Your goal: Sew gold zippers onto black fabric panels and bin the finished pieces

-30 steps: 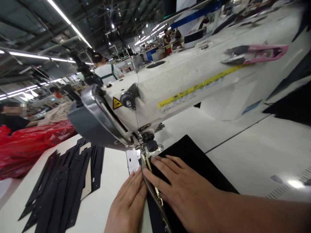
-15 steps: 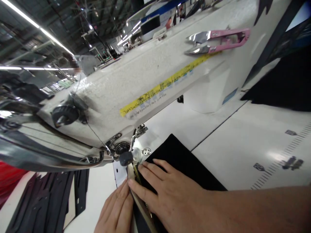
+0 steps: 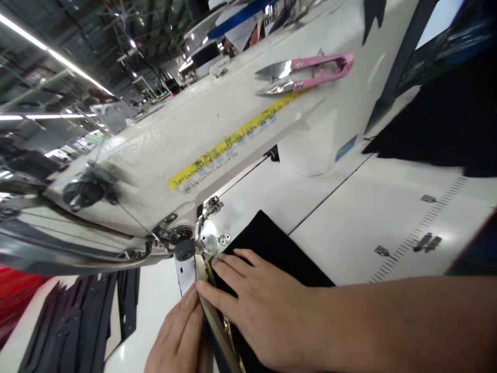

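Fingers (image 3: 215, 299) flat, unclenched; right hand (image 3: 264, 311) nearer than left hand (image 3: 174, 331) to gold zipper (image 3: 227, 327), lying lengthwise toward sewing machine (image 3: 217, 129).

A sewing workshop
Sewing machine (image 3: 229, 109) on a white table (image 3: 330, 228), stacked dark pieces (image 3: 73, 324) nearby, strip lights (image 3: 58, 57) overhead.

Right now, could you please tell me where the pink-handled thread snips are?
In the head view, the thread snips are right of centre near the top, against the white sewing machine, just above the upper end of the yellow strip.
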Demonstrator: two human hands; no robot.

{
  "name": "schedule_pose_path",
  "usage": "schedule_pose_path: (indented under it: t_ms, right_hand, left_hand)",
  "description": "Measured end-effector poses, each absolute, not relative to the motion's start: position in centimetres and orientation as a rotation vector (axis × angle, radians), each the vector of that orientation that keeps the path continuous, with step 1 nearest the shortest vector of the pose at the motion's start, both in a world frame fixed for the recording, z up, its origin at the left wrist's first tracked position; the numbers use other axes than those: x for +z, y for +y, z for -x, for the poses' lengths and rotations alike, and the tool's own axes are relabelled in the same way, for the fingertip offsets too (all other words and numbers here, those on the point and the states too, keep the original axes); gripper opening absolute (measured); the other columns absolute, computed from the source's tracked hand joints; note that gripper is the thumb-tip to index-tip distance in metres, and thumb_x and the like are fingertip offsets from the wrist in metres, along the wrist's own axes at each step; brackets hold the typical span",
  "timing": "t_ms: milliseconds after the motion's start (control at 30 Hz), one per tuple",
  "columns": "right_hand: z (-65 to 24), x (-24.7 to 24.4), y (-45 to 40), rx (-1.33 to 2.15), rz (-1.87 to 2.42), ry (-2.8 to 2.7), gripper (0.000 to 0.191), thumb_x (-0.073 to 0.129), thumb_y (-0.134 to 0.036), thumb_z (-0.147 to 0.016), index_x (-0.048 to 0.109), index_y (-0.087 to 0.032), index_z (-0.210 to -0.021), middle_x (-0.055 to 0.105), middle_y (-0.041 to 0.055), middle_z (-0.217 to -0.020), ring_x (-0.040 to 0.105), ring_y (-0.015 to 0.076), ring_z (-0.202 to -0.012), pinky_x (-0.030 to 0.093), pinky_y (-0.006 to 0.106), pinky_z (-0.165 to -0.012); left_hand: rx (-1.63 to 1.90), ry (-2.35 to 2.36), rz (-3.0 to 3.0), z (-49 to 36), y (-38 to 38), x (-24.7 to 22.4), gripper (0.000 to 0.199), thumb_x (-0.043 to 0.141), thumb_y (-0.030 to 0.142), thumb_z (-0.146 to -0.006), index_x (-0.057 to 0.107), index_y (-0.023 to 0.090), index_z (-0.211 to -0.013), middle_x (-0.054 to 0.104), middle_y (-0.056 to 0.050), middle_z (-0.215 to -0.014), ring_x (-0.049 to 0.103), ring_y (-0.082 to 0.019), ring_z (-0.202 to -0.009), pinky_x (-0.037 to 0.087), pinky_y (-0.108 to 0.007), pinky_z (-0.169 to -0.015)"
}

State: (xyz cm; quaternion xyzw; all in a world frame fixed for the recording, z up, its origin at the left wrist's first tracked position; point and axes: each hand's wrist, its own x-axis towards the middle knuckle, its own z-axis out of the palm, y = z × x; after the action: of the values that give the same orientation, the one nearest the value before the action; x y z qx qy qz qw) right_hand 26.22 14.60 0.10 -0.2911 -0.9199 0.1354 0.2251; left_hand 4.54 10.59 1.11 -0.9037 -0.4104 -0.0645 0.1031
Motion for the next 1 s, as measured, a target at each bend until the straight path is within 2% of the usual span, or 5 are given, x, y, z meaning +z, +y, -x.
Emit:
schedule_pose_path:
  t_ms: [133, 267, 433, 767, 1000]
  right_hand:
    - [-26.3, 0.3, 14.3, 0.383, 0.824, -2.461, 0.051, 0.039, -0.033, -0.090, 0.039, -0.002, -0.130, 0.045, 0.0189, -0.129, 0.038, 0.0288, -0.119, 0.027, 0.043, -0.098]
    - [-26.4, 0.2, 14.3, 0.383, 0.802, -2.495, 0.067, 0.040, -0.053, -0.087, 0.041, 0.001, -0.127, 0.047, 0.0203, -0.127, 0.037, 0.0301, -0.118, 0.027, 0.044, -0.098]
    - [-26.4, -0.2, 14.4, 0.303, 0.782, -2.501, 0.084, 0.040, -0.067, -0.080, 0.041, 0.003, -0.126, 0.046, 0.0211, -0.127, 0.038, 0.0307, -0.116, 0.027, 0.043, -0.096]
    - [-26.4, -0.5, 14.4, 0.204, 0.787, -2.483, 0.082, 0.035, -0.069, -0.080, 0.049, 0.002, -0.119, 0.047, 0.0216, -0.126, 0.040, 0.0308, -0.114, 0.029, 0.042, -0.094]
    - [-26.5, -0.1, 14.2, 0.249, 0.794, -2.471, 0.056, 0.045, -0.045, -0.083, 0.052, 0.001, -0.115, 0.051, 0.0203, -0.120, 0.041, 0.0297, -0.112, 0.029, 0.042, -0.094]
  left_hand:
    - [-0.067, -1.306, 2.790, -6.4, 9.3, 3.2, 0.064, 0.046, 0.028, -0.082, 0.022, 0.018, -0.141, 0.036, -0.011, -0.140, 0.042, -0.029, -0.123, 0.042, -0.038, -0.098]
    - [0.079, -1.305, 2.840, -7.4, 8.8, 4.0, 0.090, 0.055, 0.049, -0.076, 0.007, 0.012, -0.142, 0.020, -0.019, -0.146, 0.028, -0.036, -0.129, 0.036, -0.049, -0.100]
    - [0.195, -1.287, 2.836, -7.4, 8.8, 3.5, 0.100, 0.058, 0.049, -0.071, 0.000, 0.009, -0.141, 0.022, -0.023, -0.143, 0.023, -0.039, -0.130, 0.030, -0.056, -0.101]
    - [0.311, -1.280, 2.835, -7.5, 9.1, 3.9, 0.099, 0.060, 0.056, -0.067, 0.011, 0.011, -0.140, 0.029, -0.020, -0.141, 0.025, -0.037, -0.130, 0.022, -0.060, -0.104]
    - [0.311, -1.318, 2.840, -7.6, 9.2, 4.0, 0.111, 0.061, 0.065, -0.062, 0.008, 0.008, -0.141, 0.022, -0.023, -0.144, 0.022, -0.037, -0.131, 0.021, -0.060, -0.104]
